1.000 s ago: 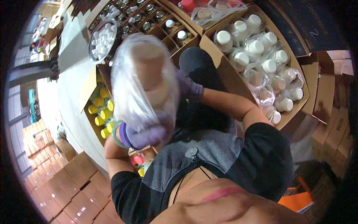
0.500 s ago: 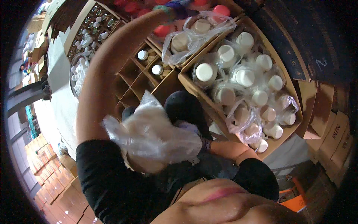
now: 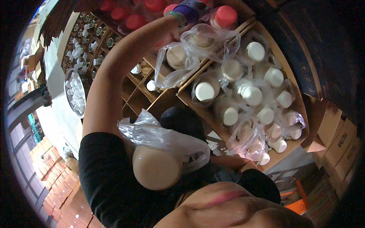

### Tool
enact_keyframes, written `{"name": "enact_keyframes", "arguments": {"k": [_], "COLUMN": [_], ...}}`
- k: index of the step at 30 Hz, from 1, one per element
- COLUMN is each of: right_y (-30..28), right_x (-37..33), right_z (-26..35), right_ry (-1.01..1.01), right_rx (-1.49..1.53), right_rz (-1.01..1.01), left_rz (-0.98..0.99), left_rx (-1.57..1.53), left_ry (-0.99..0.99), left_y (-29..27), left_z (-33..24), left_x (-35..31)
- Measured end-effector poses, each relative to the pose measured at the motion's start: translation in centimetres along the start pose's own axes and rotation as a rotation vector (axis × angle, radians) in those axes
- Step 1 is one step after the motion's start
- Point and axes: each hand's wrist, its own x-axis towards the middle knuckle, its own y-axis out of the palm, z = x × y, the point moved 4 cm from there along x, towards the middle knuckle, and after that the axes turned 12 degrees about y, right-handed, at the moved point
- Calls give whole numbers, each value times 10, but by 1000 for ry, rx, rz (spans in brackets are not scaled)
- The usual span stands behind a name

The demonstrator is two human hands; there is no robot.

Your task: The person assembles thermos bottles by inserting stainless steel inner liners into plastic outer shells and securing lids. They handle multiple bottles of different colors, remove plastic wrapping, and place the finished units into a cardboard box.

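My left arm reaches up to the far box, where my left hand (image 3: 192, 10) wears a blue-purple glove among red-capped bottles (image 3: 226, 17). Its fingers are dark and partly out of sight. A bottle with a wide off-white cap (image 3: 157, 168) is close to my chest, tilted toward me. A clear plastic bag (image 3: 167, 140) is bunched round it. My right forearm (image 3: 230, 162) runs in behind this bagged bottle and appears to hold it up; the hand itself is hidden. Two bagged bottles with beige caps (image 3: 178, 56) lie just nearer than my left hand.
At right a cardboard box (image 3: 185, 99) holds several white-capped bottles in plastic. A divided carton (image 3: 131, 102) contains small white-capped bottles. On the left, a bowl (image 3: 83, 110) of white caps sits on a white table (image 3: 57, 104). Folded cartons (image 3: 342, 148) lie far right.
The bagged bottle has come nearer my chest, its cap now uncovered and facing up. My left hand has shifted slightly right among the red caps. My right glove has gone out of sight.
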Motion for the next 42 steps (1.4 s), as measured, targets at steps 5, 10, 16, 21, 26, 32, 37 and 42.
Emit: {"name": "enact_keyframes", "arguments": {"k": [5,10,16,21,26,32,37,42], "right_y": [-18,-22,-15,-11,-55,-128,-105,-58], "right_x": [-14,-21,6,36,38,103,215,314], "right_z": [4,6,16,45,130,259,322,322], "right_ry": [65,54,-47,-160,-497,-1079,-898,-936], "right_rx": [74,119,221,443,773,583,321,101], "right_rz": [-97,-135,-124,-222,-386,-648,-1148,-1264], "left_rz": [90,342,-269,-837,-882,-905,-875,-1036], "left_rx": [305,131,269,-138,-391,-358,40,-84], "left_ry": [195,-100,78,539,486,434,147,51], "left_y": [92,70,-26,-115,-232,-342,-400,-393], "left_z": [76,71,68,12,-123,-201,-162,-159], "left_x": [66,69,59,56,-36,-221,-373,-486]}}
